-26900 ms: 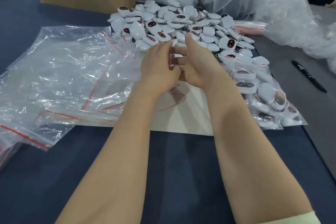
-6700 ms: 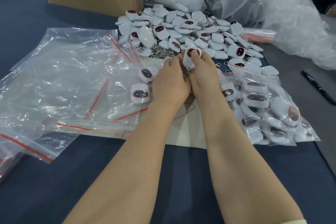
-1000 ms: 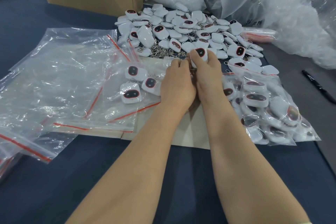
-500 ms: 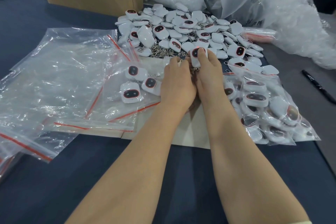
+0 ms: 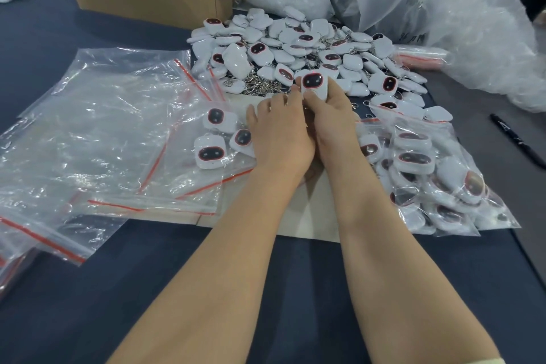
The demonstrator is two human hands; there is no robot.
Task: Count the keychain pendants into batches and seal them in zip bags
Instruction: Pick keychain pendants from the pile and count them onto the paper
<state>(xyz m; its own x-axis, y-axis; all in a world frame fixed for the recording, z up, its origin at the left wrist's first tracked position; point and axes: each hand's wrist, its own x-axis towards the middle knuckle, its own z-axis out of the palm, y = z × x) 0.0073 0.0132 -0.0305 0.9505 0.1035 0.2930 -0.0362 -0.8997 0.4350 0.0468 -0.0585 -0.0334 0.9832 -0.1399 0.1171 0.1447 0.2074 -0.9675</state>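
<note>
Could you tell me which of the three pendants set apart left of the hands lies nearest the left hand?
The rightmost pendant, partly tucked against the left hand; the upper pendant and lower pendant lie further left.

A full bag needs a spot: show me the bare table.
Bare: the blue tabletop this side of the cardboard sheet, and the grey strip around the pen, right of the filled bags. Crowded: empty zip bags left, pendant pile behind.

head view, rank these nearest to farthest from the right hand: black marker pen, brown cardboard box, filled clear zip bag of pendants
1. Filled clear zip bag of pendants: just right of the right hand.
2. Black marker pen: farther right, near the table edge.
3. Brown cardboard box: far back left.
</note>
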